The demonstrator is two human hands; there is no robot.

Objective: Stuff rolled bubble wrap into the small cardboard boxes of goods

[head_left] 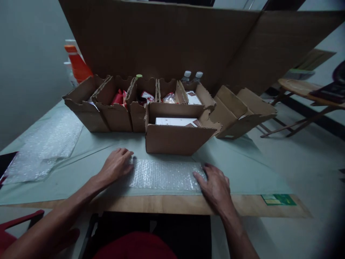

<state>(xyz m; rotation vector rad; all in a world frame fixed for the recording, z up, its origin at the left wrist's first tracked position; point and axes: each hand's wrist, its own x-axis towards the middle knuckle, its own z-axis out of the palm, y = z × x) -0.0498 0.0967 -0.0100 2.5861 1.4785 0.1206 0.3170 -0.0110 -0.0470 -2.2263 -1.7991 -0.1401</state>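
A strip of clear bubble wrap [165, 175] lies flat across the front of the table, just before a cardboard bin. My left hand [117, 164] is at its left end, fingers bent and closed on the edge. At the right end, my right hand [216, 182] grips the wrap, with the thumb on top and the fingers at the far side. The cardboard bin [178, 140] directly behind the strip holds a white box [175, 122].
Behind stand several cardboard bins [99, 120] with red packets [118, 98] and other packs. More bubble wrap [48, 144] lies at the left. A tall cardboard panel [161, 39] rises at the back. Two bottles [186, 76] and an orange bottle [78, 64] stand behind the bins.
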